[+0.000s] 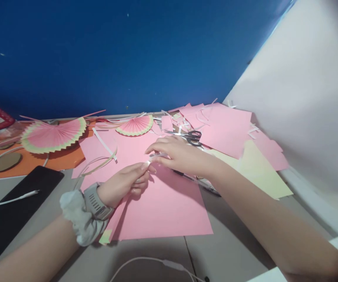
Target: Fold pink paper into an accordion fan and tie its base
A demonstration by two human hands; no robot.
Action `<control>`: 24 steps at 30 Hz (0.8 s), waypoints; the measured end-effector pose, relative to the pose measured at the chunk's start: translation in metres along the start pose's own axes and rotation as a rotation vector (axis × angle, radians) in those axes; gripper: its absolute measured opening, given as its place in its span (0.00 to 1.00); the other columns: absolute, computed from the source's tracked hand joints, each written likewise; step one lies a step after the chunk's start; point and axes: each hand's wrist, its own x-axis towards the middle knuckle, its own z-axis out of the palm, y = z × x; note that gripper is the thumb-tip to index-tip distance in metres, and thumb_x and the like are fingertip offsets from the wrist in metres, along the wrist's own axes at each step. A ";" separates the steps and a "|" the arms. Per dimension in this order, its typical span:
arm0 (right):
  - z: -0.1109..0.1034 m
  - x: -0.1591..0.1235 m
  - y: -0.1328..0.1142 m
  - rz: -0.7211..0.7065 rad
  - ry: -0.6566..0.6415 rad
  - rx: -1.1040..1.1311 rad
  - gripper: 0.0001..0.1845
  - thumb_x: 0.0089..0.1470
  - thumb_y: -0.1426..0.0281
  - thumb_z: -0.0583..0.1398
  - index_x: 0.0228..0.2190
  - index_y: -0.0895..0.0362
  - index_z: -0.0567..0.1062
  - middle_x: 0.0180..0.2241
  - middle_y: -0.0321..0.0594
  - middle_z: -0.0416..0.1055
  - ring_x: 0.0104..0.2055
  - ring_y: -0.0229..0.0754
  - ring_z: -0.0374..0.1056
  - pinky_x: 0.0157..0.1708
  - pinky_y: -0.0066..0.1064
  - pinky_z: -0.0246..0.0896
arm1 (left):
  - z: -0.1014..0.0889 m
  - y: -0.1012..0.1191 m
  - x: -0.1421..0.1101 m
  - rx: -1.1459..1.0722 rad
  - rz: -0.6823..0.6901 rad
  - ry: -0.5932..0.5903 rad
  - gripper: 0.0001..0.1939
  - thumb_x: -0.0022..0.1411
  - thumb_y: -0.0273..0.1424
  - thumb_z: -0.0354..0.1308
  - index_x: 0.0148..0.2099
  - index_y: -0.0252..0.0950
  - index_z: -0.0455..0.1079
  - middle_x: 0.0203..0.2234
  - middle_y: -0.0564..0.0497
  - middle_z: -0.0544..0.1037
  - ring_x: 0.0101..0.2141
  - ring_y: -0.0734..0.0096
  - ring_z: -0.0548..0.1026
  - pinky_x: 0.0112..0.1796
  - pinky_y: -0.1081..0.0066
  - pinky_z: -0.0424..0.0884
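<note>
My left hand (133, 179) is closed over the middle of the pink sheet. A narrow folded strip of pink paper (118, 220), pale green at its lower end, runs down from under it. A small white piece shows at its thumb tip. Close beside it, my right hand (177, 153) has thumb and fingers curled round a thin white strip (157, 155) that reaches toward the left fingertips. Whether the strip is joined to the folded paper cannot be made out. Beneath both hands lies a large pink sheet (169, 211).
Black-handled scissors (193, 136) and a pen (183, 175) lie by my right hand. Two pleated pink paper fans (54, 136) with green edges stand at the back left. A black phone (22, 211), cables, pink sheets (228, 125), yellow-green paper (255, 172) and paper scraps surround the work.
</note>
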 end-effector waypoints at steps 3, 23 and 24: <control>0.009 0.003 0.004 -0.036 0.043 -0.073 0.14 0.60 0.70 0.51 0.44 0.55 0.73 0.44 0.42 0.71 0.49 0.46 0.62 0.52 0.42 0.46 | 0.001 -0.004 0.003 0.067 0.089 0.050 0.13 0.68 0.37 0.44 0.37 0.33 0.62 0.16 0.61 0.56 0.15 0.84 0.53 0.16 0.83 0.51; -0.018 -0.047 0.090 0.581 0.105 -0.578 0.17 0.56 0.73 0.50 0.46 0.59 0.69 0.48 0.50 0.68 0.50 0.56 0.62 0.45 0.43 0.59 | -0.002 -0.014 0.011 0.061 0.090 0.076 0.11 0.67 0.36 0.43 0.40 0.33 0.59 0.16 0.54 0.72 0.14 0.75 0.69 0.16 0.76 0.67; -0.019 -0.044 0.092 0.576 0.074 -0.576 0.16 0.55 0.73 0.50 0.45 0.60 0.69 0.47 0.50 0.69 0.49 0.55 0.62 0.44 0.41 0.59 | -0.002 -0.015 0.012 0.056 0.088 0.076 0.11 0.66 0.36 0.44 0.40 0.33 0.59 0.16 0.54 0.72 0.14 0.75 0.69 0.15 0.76 0.67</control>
